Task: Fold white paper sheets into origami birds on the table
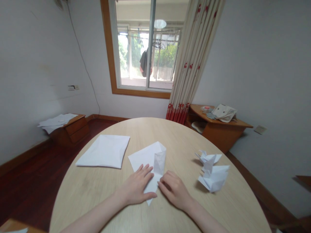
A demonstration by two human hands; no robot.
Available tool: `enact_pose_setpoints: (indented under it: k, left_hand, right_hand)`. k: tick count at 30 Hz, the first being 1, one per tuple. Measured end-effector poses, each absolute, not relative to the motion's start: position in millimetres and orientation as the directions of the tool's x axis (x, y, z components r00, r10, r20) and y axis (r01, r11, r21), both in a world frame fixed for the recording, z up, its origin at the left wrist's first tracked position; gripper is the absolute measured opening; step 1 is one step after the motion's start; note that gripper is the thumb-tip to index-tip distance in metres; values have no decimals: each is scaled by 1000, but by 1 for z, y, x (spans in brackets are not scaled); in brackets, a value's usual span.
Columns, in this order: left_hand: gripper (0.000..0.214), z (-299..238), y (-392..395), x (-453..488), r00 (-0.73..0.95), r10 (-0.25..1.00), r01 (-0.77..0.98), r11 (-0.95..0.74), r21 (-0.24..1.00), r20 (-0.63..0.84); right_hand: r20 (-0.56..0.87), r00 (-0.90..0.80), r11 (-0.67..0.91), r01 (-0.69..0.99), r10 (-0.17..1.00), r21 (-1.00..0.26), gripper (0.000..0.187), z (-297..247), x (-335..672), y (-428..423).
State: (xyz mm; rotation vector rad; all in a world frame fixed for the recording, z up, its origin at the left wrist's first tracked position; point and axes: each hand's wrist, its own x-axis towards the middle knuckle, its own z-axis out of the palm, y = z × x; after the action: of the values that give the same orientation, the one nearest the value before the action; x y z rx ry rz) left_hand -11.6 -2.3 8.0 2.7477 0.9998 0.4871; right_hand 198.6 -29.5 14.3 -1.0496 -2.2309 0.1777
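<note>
A partly folded sheet of white paper (143,155) lies on the round table in front of me, its right side turned over in a narrow flap. My left hand (137,187) rests flat on its lower part, fingers spread and thumb stretched towards the near tip. At the right edge of the sheet, my right hand (175,191) has its fingers curled, with thumb and forefinger closed at the paper's edge. The exact grip there is partly hidden by the fingers. Further right stand folded paper figures, one nearer (216,179) and one behind it (206,158).
A stack of white paper (104,152) lies at the left of the round wooden table (97,191). Beyond the table are a low cabinet (75,129) with papers on the left and a corner desk (218,131) with a cloth bag on the right. A curtain (188,71) hangs beside the window.
</note>
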Motion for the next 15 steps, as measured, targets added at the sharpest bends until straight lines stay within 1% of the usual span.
enact_pose_setpoints:
  k: [4, 8, 10, 12, 15]
  left_hand:
    - [65, 13, -4, -9, 708, 669, 601, -739, 303, 226]
    - [65, 22, -6, -8, 701, 662, 589, -747, 309, 264]
    - [58, 26, -8, -8, 701, 651, 571, -757, 317, 291]
    - [47, 28, -10, -8, 704, 637, 541, -768, 343, 314]
    - [32, 29, -11, -8, 728, 604, 483, -787, 383, 324]
  right_hand:
    - [612, -499, 738, 639, 613, -219, 24, 14, 203, -25]
    - [659, -529, 733, 678, 536, -52, 38, 12, 207, -23]
    - [660, -537, 710, 704, 526, 7, 43, 11, 207, -22]
    - [657, -535, 685, 728, 531, 38, 45, 9, 207, -21]
    - [672, -487, 649, 760, 558, 13, 41, 5, 207, -19]
